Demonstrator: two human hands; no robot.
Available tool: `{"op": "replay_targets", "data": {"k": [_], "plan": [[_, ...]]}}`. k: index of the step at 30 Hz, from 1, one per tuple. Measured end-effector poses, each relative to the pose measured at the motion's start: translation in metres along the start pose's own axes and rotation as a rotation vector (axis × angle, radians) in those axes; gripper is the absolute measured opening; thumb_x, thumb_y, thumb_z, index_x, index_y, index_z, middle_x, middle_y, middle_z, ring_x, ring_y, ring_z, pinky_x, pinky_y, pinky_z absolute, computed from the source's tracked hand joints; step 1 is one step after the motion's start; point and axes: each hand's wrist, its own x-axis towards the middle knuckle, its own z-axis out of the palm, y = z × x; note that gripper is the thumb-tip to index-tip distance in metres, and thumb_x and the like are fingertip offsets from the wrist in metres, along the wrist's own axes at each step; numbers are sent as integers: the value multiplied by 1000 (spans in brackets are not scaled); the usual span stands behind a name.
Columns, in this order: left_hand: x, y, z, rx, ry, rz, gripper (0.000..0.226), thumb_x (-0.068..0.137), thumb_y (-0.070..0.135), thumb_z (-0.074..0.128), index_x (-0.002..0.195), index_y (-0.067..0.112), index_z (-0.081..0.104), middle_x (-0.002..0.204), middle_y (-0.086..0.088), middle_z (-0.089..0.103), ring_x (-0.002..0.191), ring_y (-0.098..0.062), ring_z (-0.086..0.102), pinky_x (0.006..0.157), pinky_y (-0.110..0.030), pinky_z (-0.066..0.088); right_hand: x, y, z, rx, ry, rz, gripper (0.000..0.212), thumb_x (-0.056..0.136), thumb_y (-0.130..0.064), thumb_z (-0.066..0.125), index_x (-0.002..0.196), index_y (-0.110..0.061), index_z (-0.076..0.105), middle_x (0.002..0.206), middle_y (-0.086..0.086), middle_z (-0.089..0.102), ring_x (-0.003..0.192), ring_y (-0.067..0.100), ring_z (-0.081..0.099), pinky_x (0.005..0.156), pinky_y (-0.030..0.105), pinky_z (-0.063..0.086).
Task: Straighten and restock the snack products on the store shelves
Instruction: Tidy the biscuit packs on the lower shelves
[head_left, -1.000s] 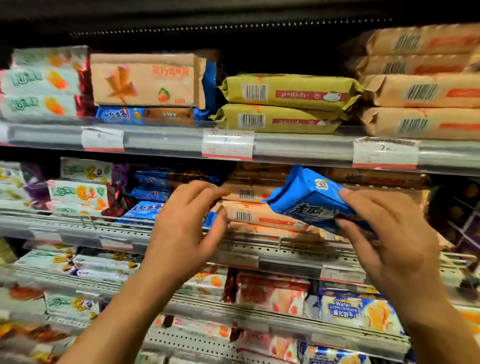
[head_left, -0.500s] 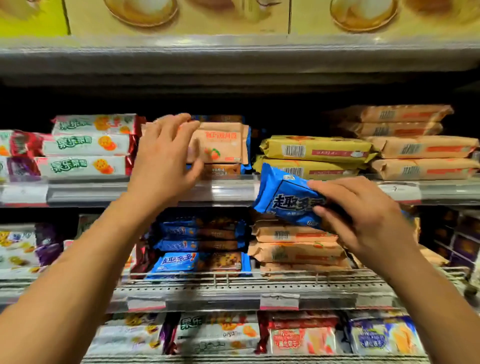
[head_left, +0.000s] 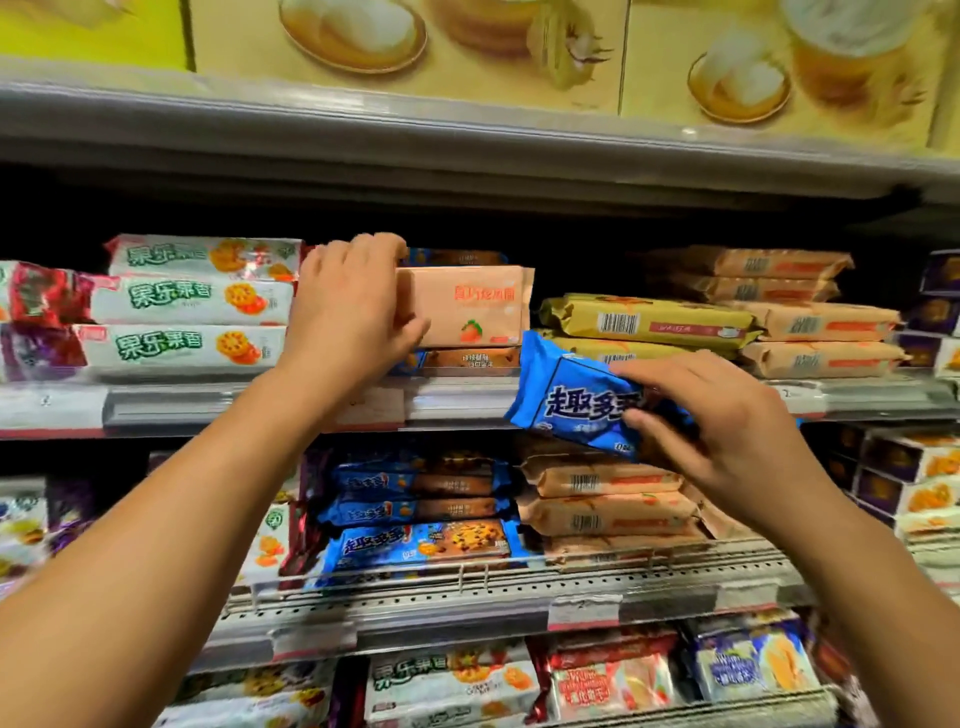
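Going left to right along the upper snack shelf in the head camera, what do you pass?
White packs → left hand → peach pack → yellow-green packs → tan packs.

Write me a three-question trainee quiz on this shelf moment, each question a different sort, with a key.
1. True or false: the left hand grips the pale orange upright snack pack on the shelf.
2. Multiple choice: the right hand holds which item? A) a yellow-green barcoded pack B) the bright blue foil cookie packet C) a white and green fruit biscuit pack
3. Fill in: the stack of blue cookie packets lies on the shelf ______ the pale orange pack.

Key: 1 true; 2 B; 3 below.
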Motion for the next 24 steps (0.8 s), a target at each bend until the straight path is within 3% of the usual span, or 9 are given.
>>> {"op": "replay_targets", "data": {"k": [2,5,9,11,15,19,22,24], "plan": [[0,-2,-4,69,7,47,70,73,42,82,129,12,53,117,-17,55,106,-40,51,94,-50,41,6,0,-3,-12,0,-25,44,94,-28,64,137,-19,60,119,1,67,108,21,60,91,31,48],[-4,-3,-8,137,21,108,60,68,39,87,115,12,63,111,-16,53,101,-40,49,91,-49,39,12,5,-7,14,8,-28,42,98,-32,60,138,-18,60,122,2,67,111,22,61,91,40,53],[-8,16,-20,116,-26,113,47,72,34,84,105,17,54,109,-12,61,102,-37,54,91,-45,39,13,18,-8,36,17,-41,45,98,-35,57,140,-20,57,127,1,66,117,20,59,94,42,54],[-11,27,-22,100,-83,54,45,79,32,81,108,20,49,105,-10,65,97,-36,58,88,-42,40,12,25,-5,47,22,-51,42,99,-30,60,139,-18,58,126,3,66,116,22,60,93,44,54],[-26,31,-22,176,-60,123,54,78,28,78,126,13,56,113,-14,58,96,-39,55,76,-44,40,15,40,-4,61,78,-62,43,95,-32,59,136,-16,61,124,5,68,112,25,61,93,40,51],[-47,34,-49,125,32,121,43,82,33,69,118,10,62,108,-12,54,89,-35,51,65,-40,37,31,58,-12,46,223,39,34,95,-32,66,122,-13,61,110,9,69,93,28,64,76,42,52],[-74,32,-58,-80,-110,94,50,78,49,55,118,19,61,111,-2,55,97,-26,54,72,-40,48,53,65,-21,44,295,90,32,92,-28,71,117,-12,58,103,12,68,87,32,63,72,44,50],[-93,27,-46,-109,-248,120,51,78,54,55,118,23,60,124,0,57,110,-24,56,85,-42,52,73,60,-21,3,278,21,32,92,-31,69,117,-13,59,100,13,67,88,34,61,73,46,49]]}}
